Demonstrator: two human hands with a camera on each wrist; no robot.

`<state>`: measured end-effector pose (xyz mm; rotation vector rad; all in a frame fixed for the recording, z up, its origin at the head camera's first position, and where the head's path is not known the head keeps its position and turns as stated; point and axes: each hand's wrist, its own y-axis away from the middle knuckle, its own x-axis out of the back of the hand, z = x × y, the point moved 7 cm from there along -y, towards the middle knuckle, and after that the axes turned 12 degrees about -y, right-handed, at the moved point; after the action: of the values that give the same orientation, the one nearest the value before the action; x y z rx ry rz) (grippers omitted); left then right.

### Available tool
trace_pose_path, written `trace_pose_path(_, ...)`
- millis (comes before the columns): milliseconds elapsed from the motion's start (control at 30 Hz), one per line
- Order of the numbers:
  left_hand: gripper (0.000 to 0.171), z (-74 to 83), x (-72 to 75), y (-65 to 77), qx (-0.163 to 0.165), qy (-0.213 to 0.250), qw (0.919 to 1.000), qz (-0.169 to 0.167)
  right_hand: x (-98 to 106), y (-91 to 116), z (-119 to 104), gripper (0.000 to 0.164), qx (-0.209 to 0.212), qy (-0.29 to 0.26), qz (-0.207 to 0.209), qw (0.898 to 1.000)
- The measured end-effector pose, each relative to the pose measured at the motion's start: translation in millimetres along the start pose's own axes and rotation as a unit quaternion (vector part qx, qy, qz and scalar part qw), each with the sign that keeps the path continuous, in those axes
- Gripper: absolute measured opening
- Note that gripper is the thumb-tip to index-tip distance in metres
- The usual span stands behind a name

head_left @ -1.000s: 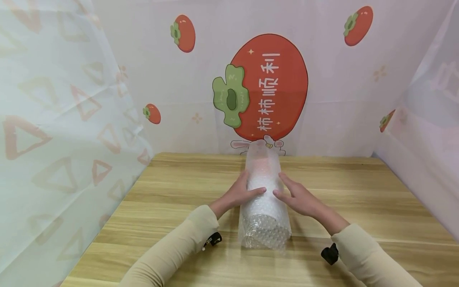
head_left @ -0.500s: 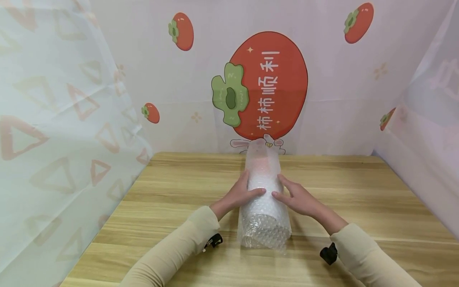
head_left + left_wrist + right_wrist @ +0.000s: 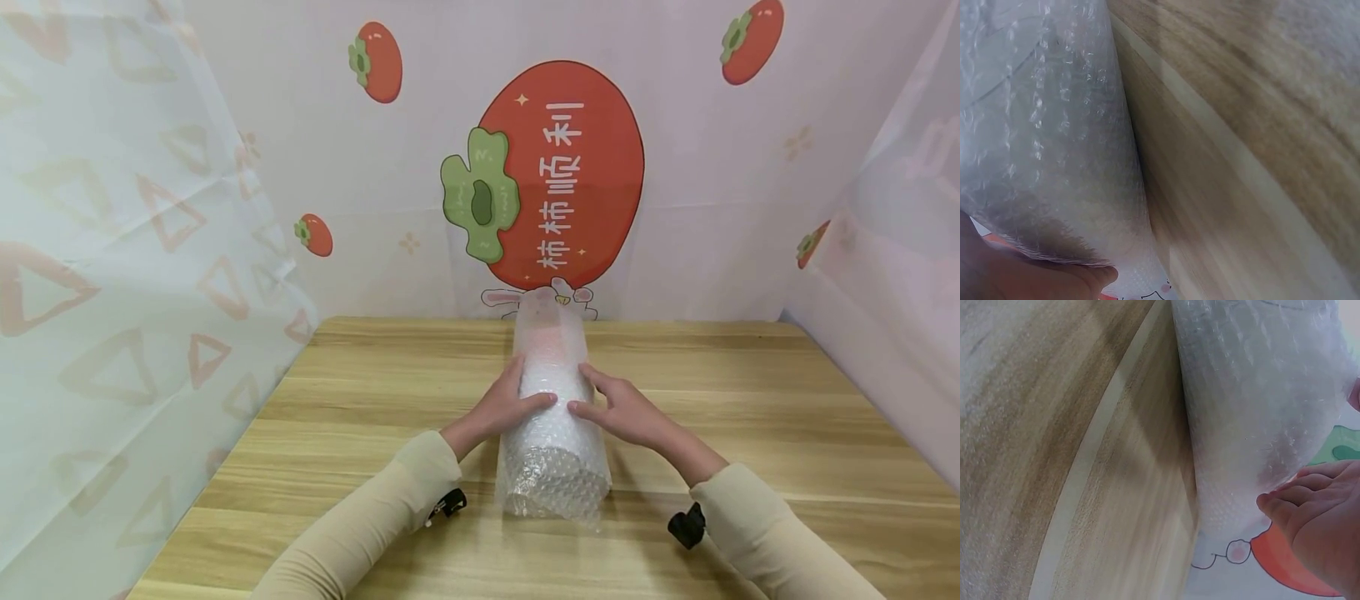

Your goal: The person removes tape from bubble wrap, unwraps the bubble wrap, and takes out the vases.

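A roll of clear bubble wrap [image 3: 555,433] lies lengthwise on the wooden table, its near end loose and crumpled. A pinkish patch shows on its far part. On its left side rests my left hand [image 3: 498,406], thumb laid over the top and fingers along the flank. My right hand [image 3: 630,412] touches the right side in the same way, its thumb tip near the left one. In the left wrist view, fingertips [image 3: 1107,275] press against the plastic film. Extended fingers [image 3: 1282,506] meet the wrap in the right wrist view. The roll's underside is hidden.
The wooden table [image 3: 375,375] reaches back to a white backdrop [image 3: 705,183] printed with a large red persimmon. Printed sheets hang at the left [image 3: 150,333] and right [image 3: 892,292]. Black devices [image 3: 687,527] sit under both cuffs.
Both hands stay in place on the roll, which lies still. The head view has shifted very slightly, so the backdrop sits a little higher in the frame.
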<state>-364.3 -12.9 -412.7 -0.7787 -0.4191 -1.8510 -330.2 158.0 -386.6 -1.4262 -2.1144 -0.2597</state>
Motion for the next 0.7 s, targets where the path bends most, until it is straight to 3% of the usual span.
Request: trace_pose_path(700, 0.094, -2.0, -3.3, -2.3, 0.004, 0.006, 0.9999, -0.008, 7.0, -8.9, 3.0, 0.076, -0.032, -0.066, -0.01, 0.997)
